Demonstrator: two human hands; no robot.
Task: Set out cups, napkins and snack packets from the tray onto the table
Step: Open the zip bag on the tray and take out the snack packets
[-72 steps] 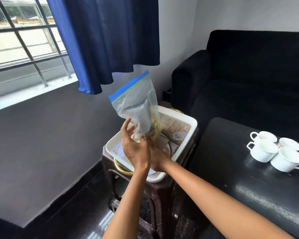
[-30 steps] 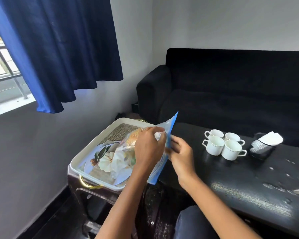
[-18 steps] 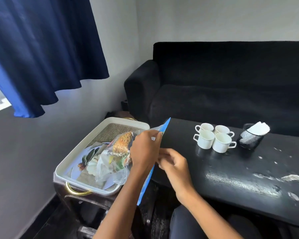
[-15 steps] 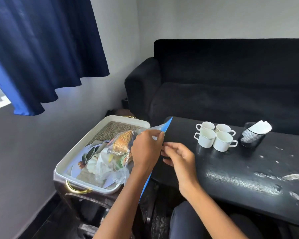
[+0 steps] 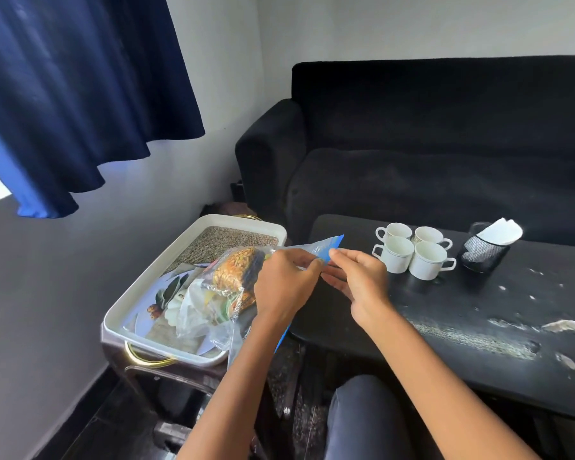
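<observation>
- My left hand (image 5: 284, 285) curls its fingers around the neck of a clear zip bag (image 5: 233, 283), gripping it just below the blue seal strip (image 5: 329, 249).
- My right hand (image 5: 356, 280) pinches that blue strip between thumb and forefinger at the bag's mouth, the other fingers loosely spread beneath.
- The bag hangs tilted over the near right corner of the tray (image 5: 140, 300), its mouth reaching over the table edge; the crinkled, glossy plastic shows snack packets inside, one packed with golden-orange pieces (image 5: 234, 268).
- The tray is a white, round-cornered rectangle with a brass-coloured handle (image 5: 146, 358), lined with coarse woven matting (image 5: 219, 239), and sits on a dark brown stand (image 5: 180, 383).
- A plate with a printed leaf design (image 5: 166, 293) lies in the tray, partly under the bag.
- On the black table (image 5: 478, 320), scuffed and flaking, four white cups (image 5: 412, 250) stand clustered, touching.
- Just beside them, a black mesh holder (image 5: 482, 255) carries white napkins (image 5: 500, 231).
- A black fabric sofa (image 5: 445, 144) sits behind; a navy curtain (image 5: 80, 94) hangs at left.
</observation>
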